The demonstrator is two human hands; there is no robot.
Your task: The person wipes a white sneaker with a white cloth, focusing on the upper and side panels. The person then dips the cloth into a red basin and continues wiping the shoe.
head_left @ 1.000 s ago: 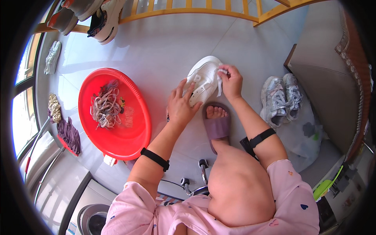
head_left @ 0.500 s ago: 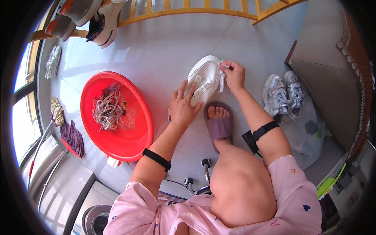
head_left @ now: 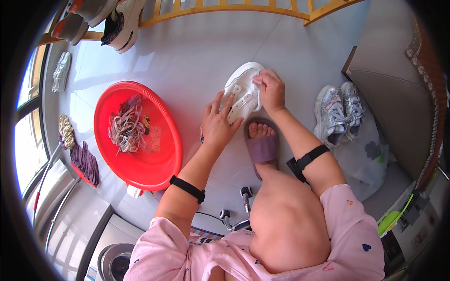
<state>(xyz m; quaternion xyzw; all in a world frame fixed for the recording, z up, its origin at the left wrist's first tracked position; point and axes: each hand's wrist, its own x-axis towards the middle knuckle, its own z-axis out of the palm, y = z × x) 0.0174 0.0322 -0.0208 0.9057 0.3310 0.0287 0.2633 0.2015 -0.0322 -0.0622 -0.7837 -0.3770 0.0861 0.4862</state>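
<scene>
We see the white low-top sneaker (head_left: 243,92) on the pale tiled floor (head_left: 187,51), just beyond our purple slipper (head_left: 262,149). Our left hand (head_left: 218,122) steadies it, fingers spread; our right hand (head_left: 270,90) pinches a small white cloth against its far side. Wiping looks underway, not finished.

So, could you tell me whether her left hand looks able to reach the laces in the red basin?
Probably yes: the left hand rests on the white shoe, beside the red basin; nothing lies between.
</scene>
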